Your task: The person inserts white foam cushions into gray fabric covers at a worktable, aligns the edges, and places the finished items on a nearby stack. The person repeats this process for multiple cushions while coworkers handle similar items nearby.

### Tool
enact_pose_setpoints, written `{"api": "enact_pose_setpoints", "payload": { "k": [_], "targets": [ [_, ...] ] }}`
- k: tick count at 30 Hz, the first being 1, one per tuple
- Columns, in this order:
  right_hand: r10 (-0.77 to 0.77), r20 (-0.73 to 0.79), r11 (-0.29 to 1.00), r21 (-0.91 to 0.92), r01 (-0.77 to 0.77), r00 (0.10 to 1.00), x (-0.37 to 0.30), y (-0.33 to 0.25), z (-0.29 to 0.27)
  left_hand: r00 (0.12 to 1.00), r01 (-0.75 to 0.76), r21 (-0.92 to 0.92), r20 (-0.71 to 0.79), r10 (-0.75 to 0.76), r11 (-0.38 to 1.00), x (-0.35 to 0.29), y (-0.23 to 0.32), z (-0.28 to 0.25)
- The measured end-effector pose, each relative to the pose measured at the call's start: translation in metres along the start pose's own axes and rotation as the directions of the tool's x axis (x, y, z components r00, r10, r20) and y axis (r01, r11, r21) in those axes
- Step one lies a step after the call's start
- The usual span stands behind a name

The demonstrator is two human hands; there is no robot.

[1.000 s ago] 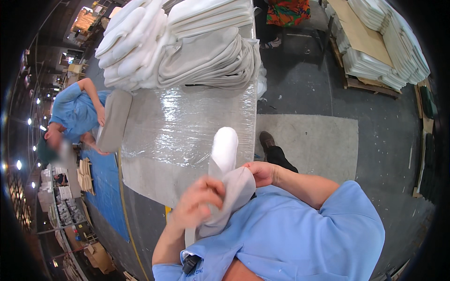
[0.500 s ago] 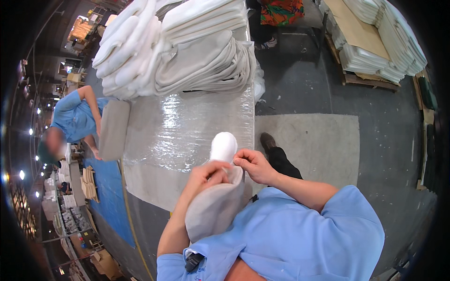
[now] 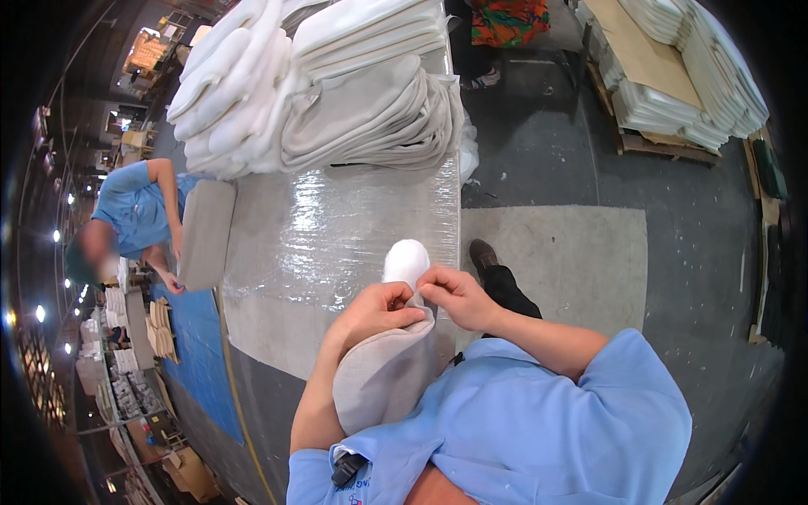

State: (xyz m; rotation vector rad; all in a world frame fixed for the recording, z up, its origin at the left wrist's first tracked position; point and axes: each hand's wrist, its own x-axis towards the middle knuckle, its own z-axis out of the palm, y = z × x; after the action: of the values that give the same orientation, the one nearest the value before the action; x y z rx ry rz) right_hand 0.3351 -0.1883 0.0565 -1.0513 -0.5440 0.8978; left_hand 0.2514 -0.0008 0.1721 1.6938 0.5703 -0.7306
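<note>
Close against my body stands a grey fabric cushion cover (image 3: 383, 374), tilted up, with rounded white padding (image 3: 406, 259) showing at its far end. My left hand (image 3: 374, 313) is closed on the cover's edge, its thumb and fingers pinching the cloth. Just to the right, my right hand (image 3: 459, 296) pinches the same edge near the white padding, fingertips almost meeting those of the left. What exactly sits between the right fingertips is too small to make out, though cloth of the cover lies there.
A plastic-covered table (image 3: 261, 252) spreads ahead. Grey covers (image 3: 370, 126) and white pads (image 3: 227, 93) are piled at its far end. At left, a co-worker (image 3: 135, 206) handles a grey cushion (image 3: 206, 236). A pallet of white sheets (image 3: 656, 109) stands at far right.
My left fingers, lifted and blurred before, have come down onto the cover's edge and pinch it. The white padding has shifted slightly right. The co-worker's lower hand has moved a little.
</note>
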Motion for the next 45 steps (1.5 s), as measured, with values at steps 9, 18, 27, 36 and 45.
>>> {"api": "enact_pose_setpoints", "payload": {
  "k": [9, 18, 27, 36, 45],
  "targets": [
    [0.4, 0.34, 0.704, 0.481, -0.523, 0.851, -0.017, 0.021, -0.016, 0.997, -0.027, -0.326, 0.058, 0.048, 0.945, -0.006, 0.008, -0.01],
    [0.186, -0.127, 0.981, 0.083, -0.176, 0.974, -0.031, 0.002, 0.005, 0.98, 0.201, -0.085, 0.021, -0.199, 0.976, 0.012, 0.02, -0.017],
    [0.197, -0.06, 0.961, 0.212, -0.18, 0.979, -0.034, 0.011, 0.006, 0.99, 0.043, 0.108, 0.13, -0.057, 0.993, 0.025, 0.013, -0.02],
    [0.383, 0.085, 0.876, 0.282, -0.391, 0.92, -0.027, 0.014, -0.003, 0.987, -0.13, 0.409, -0.035, 0.158, 0.903, 0.011, 0.027, -0.006],
    [0.217, -0.087, 0.959, -0.168, -0.229, 0.972, -0.027, 0.003, -0.006, 0.983, 0.076, 0.395, 0.123, -0.135, 0.916, 0.022, 0.047, -0.012]
  ]
}}
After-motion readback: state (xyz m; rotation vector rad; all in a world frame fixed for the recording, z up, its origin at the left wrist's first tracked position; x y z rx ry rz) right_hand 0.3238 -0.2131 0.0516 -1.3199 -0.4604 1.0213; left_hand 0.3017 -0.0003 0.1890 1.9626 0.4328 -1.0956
